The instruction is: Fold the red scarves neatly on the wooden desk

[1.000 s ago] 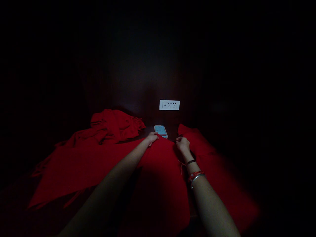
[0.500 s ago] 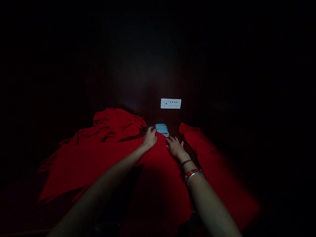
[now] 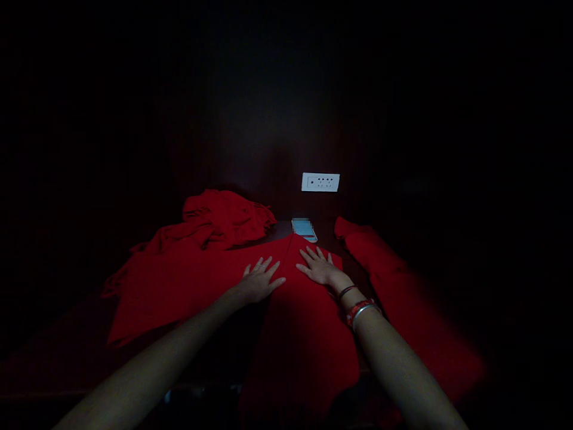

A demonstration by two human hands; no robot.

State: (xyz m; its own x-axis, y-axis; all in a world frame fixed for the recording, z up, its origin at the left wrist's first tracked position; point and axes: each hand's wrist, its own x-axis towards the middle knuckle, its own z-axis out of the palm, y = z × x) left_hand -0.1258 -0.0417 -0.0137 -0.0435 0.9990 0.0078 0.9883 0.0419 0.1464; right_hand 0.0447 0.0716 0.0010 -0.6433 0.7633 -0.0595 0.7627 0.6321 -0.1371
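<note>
A red fringed cloth (image 3: 295,322) lies spread over a dark surface in dim light. My left hand (image 3: 258,280) rests flat on it, fingers stretched out and open. My right hand (image 3: 319,266) lies flat on the same cloth just to the right, fingers spread, with a dark band and red and silver bangles on the wrist. Neither hand holds anything. A phone (image 3: 304,229) with a lit screen lies just beyond the cloth's far edge.
A bunched red cloth (image 3: 224,218) is heaped at the back left. Another red cloth (image 3: 403,298) stretches along the right. A white wall socket (image 3: 320,182) sits on the dark panel behind. The surroundings are too dark to make out.
Both hands let go of the cloth's far edge, opened flat and slid back toward me over the cloth. The view shifted slightly left.
</note>
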